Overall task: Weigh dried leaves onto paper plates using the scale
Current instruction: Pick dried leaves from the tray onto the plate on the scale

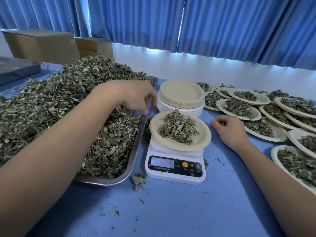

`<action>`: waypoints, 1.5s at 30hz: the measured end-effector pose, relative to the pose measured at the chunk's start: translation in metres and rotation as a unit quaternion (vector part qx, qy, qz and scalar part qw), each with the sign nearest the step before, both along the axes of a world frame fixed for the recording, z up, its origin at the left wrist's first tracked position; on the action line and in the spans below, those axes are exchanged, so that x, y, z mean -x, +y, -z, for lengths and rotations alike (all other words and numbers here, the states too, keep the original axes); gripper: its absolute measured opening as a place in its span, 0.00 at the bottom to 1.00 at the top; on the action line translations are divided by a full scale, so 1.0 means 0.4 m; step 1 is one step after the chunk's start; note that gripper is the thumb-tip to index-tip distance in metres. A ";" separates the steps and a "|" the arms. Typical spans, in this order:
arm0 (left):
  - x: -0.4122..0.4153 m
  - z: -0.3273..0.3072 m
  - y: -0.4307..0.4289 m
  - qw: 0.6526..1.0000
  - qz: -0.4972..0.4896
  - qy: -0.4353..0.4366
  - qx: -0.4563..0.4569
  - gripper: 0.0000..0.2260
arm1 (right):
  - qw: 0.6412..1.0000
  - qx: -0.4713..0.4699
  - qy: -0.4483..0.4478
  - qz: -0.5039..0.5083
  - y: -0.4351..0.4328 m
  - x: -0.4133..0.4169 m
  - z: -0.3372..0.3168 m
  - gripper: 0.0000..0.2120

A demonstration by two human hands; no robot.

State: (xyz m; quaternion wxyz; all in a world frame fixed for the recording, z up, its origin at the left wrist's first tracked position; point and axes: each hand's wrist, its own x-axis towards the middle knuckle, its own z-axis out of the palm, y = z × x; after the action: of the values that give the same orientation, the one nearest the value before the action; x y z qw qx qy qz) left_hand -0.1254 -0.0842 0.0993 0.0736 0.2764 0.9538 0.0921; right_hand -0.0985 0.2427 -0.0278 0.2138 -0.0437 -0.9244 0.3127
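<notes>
One scale (175, 165) on the blue table (171, 211), and on it one plate (204, 134) of dried leaves (177, 129). One stack of empty plates (182, 94) sits behind, and at least ten filled plates (239, 108) overlap at right. Left hand (135, 98) hovers over the heaped metal tray (136, 151), fingers curled and blurred, so I can't tell if it's grasping anything. Right hand (229, 130) rests relaxed on the table. Blue curtains (222, 28) and cardboard boxes (42, 45) stand behind.

Scale (174, 170), lower centre, display reads 5. Paper plate (204, 134) on its platform carries a mound of dried leaves (177, 128). Left hand (135, 96), centre-left, hangs over the metal tray (135, 151) rim, fingers down, blurred. Right hand (229, 129) rests on the blue table (171, 211) right of the plate, fingers loosely curled. Empty plate stack (182, 93) above centre.
</notes>
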 end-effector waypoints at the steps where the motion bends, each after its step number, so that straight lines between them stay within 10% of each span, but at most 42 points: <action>1: 0.006 0.005 -0.010 0.998 -0.018 -0.019 0.048 0.18 | 1.000 0.000 0.000 0.000 0.000 0.000 0.000 0.12; 15: 0.022 0.071 -0.041 0.969 -0.123 -0.119 0.177 0.26 | 1.000 0.009 -0.002 -0.008 -0.004 -0.004 -0.005 0.12; 45: 0.025 0.040 -0.031 0.993 -0.105 0.001 0.057 0.07 | 1.000 0.007 0.003 -0.009 -0.003 -0.004 -0.004 0.11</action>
State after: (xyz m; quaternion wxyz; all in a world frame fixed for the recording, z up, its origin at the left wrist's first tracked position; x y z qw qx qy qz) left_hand -0.1355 -0.0965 0.0834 0.0784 0.1703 0.9813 0.0441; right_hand -0.0969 0.2417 -0.0260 0.2137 -0.0356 -0.9217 0.3217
